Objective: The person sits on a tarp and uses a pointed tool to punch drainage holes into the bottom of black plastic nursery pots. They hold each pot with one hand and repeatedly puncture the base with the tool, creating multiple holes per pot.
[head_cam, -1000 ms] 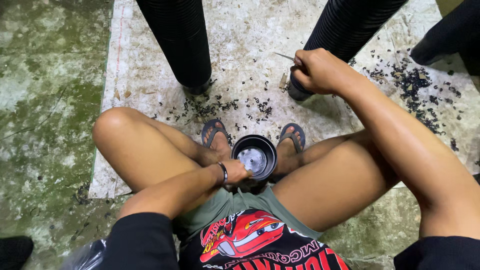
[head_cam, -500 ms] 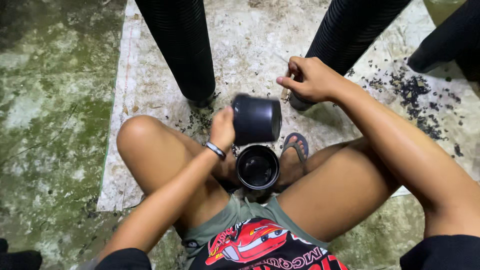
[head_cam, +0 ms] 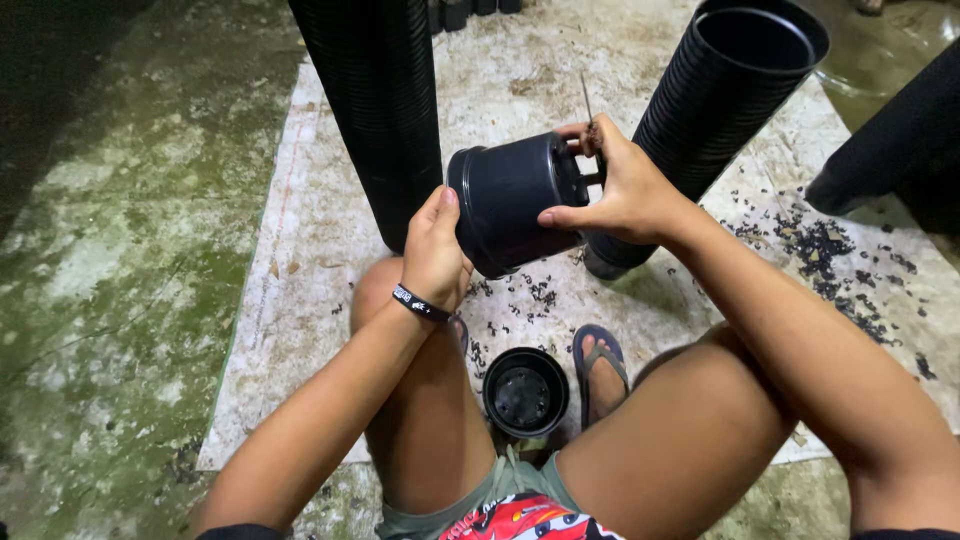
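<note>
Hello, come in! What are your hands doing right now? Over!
Left hand grips black plastic pot at rim. Right hand holds its base, thin tool pinched. Second pot between feet. Tall pot stacks flanking.

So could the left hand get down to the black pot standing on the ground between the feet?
Probably yes, once freed. The left hand now grips the raised black pot with the right hand. The lower pot stands open and uncovered just below, beside the sandalled foot.
</note>
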